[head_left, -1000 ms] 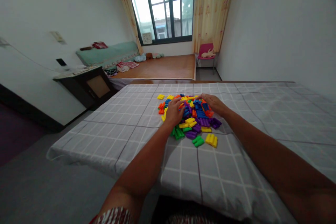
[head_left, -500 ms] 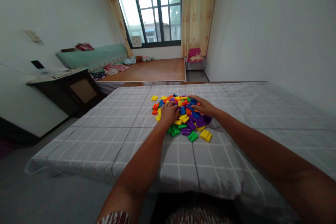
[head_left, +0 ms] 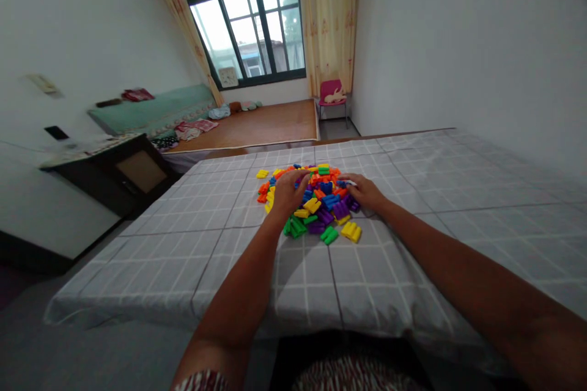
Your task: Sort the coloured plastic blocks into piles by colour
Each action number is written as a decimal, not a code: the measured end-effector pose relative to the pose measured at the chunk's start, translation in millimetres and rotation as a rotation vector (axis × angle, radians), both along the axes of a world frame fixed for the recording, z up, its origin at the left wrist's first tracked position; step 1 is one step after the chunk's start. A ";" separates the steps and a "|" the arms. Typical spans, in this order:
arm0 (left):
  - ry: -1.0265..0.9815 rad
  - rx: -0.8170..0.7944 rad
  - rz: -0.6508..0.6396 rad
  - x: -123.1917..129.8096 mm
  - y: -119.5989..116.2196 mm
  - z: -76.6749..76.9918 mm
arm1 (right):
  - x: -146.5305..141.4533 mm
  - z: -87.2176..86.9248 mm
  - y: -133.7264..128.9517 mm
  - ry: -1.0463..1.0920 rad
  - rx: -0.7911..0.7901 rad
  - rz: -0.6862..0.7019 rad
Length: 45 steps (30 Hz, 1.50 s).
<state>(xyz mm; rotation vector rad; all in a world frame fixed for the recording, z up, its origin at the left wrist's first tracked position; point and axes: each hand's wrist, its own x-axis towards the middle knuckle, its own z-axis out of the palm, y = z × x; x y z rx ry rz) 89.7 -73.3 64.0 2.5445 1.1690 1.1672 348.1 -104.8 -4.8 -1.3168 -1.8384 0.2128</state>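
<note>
Right hand (head_left: 365,191) is shifted outward, colored blocks (head_left: 329,202) at its left; left hand (head_left: 288,192) obscures others; neither grip can be determined.

Your left hand (head_left: 288,192) covers part of the plastic block pile (head_left: 331,201), so its grip is hidden. At the pile's right, whether your right hand (head_left: 364,192) holds the blurred blue block (head_left: 342,184) is unclear. Beyond the pile, the clock (head_left: 228,77) is unreadable and the window (head_left: 245,21) cropped on top.

tbh can't read any text from where I'm standing, even that pale square clock (head_left: 228,77) is too blurry
</note>
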 end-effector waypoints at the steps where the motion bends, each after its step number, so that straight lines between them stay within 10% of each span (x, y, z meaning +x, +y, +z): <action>1: -0.010 -0.009 -0.039 3.6 -1.9 2.0 | 1.8 -0.4 -0.5 -0.017 -0.020 -0.035; 10: 0.329 -0.128 -0.090 4.3 0.9 -28.1 | -1.1 -7.4 -3.3 0.031 -0.088 0.104; 25: 0.381 -0.154 0.344 -18.2 13.7 -33.0 | -25.4 19.3 11.9 0.013 -0.069 -0.077; 34: 0.272 -0.062 0.137 -10.5 2.9 -29.8 | -70.6 38.2 68.1 -0.242 -0.154 0.019; 45: 0.161 0.041 -0.153 15.3 -12.9 -24.3 | 131.1 12.9 35.9 -0.069 -0.196 -0.477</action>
